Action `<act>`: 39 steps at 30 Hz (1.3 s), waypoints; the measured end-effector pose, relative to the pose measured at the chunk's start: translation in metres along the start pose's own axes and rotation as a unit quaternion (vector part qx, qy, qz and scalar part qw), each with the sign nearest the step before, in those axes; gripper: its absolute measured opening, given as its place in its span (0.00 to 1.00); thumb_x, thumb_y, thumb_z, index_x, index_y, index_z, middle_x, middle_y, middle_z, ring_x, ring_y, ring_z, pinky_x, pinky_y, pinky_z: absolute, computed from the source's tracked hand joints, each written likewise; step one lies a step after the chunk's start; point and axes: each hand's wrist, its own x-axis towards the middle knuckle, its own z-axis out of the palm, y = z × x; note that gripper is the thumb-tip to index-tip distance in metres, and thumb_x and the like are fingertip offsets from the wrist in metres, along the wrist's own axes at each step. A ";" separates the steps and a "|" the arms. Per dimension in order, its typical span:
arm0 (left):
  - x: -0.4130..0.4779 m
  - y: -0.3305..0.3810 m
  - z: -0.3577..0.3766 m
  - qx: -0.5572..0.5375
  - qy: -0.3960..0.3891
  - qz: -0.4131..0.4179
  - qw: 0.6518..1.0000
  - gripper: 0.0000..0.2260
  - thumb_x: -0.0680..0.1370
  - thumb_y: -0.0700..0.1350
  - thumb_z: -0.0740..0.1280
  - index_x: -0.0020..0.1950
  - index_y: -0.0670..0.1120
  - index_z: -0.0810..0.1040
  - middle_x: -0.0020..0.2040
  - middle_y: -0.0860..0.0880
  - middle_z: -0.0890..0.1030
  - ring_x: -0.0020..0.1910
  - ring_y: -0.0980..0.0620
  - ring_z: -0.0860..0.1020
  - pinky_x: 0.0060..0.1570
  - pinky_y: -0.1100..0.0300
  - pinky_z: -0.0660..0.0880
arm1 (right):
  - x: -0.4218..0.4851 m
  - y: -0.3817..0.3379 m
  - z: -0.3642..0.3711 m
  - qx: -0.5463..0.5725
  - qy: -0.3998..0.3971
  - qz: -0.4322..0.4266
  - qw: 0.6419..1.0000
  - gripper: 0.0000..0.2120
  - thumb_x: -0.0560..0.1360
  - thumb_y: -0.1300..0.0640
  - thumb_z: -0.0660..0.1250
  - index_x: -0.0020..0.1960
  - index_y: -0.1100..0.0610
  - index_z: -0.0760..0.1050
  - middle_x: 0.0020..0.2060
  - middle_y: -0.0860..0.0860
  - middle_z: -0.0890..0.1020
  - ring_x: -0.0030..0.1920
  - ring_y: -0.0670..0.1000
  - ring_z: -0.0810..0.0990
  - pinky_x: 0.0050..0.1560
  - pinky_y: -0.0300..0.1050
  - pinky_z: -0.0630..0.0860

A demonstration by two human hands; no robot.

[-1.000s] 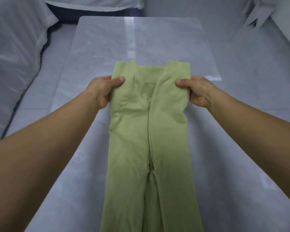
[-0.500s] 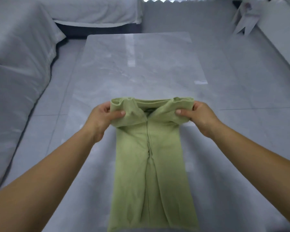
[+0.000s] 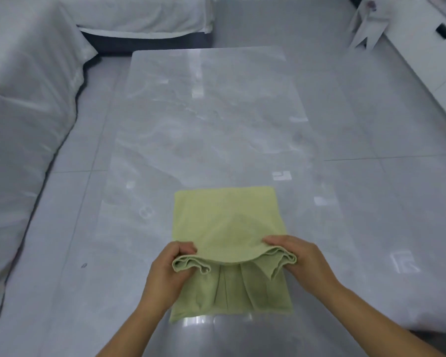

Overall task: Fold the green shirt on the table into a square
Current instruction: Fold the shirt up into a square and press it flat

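A long grey marbled table (image 3: pixel 211 119) runs down the room, white-draped furniture (image 3: pixel 23 112) beside it. The green shirt (image 3: pixel 224 217) lies folded over itself at the table's near end. The left hand (image 3: pixel 168 274) and right hand (image 3: pixel 304 264) each lift a bunched corner of the top layer, fingers (image 3: pixel 273 240) pinching the fabric

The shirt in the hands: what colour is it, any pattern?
The shirt is plain pale green, no pattern; head view shows it.
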 end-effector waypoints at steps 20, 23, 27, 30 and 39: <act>-0.026 -0.031 0.032 -0.220 0.199 -0.261 0.919 0.18 0.72 0.40 0.72 0.58 0.43 0.69 0.51 0.49 0.74 0.50 0.47 0.76 0.48 0.51 0.76 | -0.043 0.011 0.058 0.388 0.164 0.423 0.802 0.09 0.75 0.54 0.66 0.46 0.60 0.80 0.43 0.57 0.84 0.46 0.57 0.82 0.51 0.52 0.78; -0.025 -0.037 0.037 -0.220 0.157 -0.301 0.915 0.12 0.73 0.39 0.70 0.54 0.38 0.74 0.44 0.44 0.79 0.41 0.46 0.78 0.35 0.59 0.78 | -0.035 0.007 0.067 0.342 0.153 0.452 0.810 0.07 0.71 0.57 0.70 0.45 0.61 0.79 0.44 0.58 0.83 0.46 0.58 0.82 0.52 0.54 0.78; -0.037 -0.030 0.033 -0.313 0.131 -0.330 0.881 0.02 0.77 0.37 0.64 0.45 0.40 0.74 0.43 0.45 0.78 0.40 0.48 0.77 0.26 0.66 0.77 | -0.041 0.004 0.062 0.397 0.158 0.465 0.775 0.04 0.72 0.60 0.69 0.45 0.62 0.78 0.41 0.56 0.82 0.43 0.56 0.81 0.43 0.48 0.80; -0.047 -0.033 0.030 -0.366 0.120 -0.337 0.859 0.02 0.77 0.35 0.62 0.46 0.39 0.74 0.45 0.43 0.79 0.43 0.46 0.78 0.28 0.62 0.79 | -0.052 0.003 0.055 0.431 0.160 0.457 0.762 0.02 0.73 0.61 0.67 0.44 0.60 0.77 0.42 0.55 0.82 0.44 0.53 0.81 0.37 0.43 0.80; -0.068 -0.059 0.029 -0.290 0.156 -0.333 0.884 0.01 0.76 0.35 0.65 0.46 0.37 0.75 0.44 0.39 0.80 0.42 0.42 0.79 0.30 0.62 0.80 | -0.083 0.009 0.070 0.413 0.191 0.468 0.758 0.02 0.73 0.63 0.67 0.42 0.61 0.77 0.40 0.56 0.82 0.42 0.55 0.80 0.32 0.38 0.80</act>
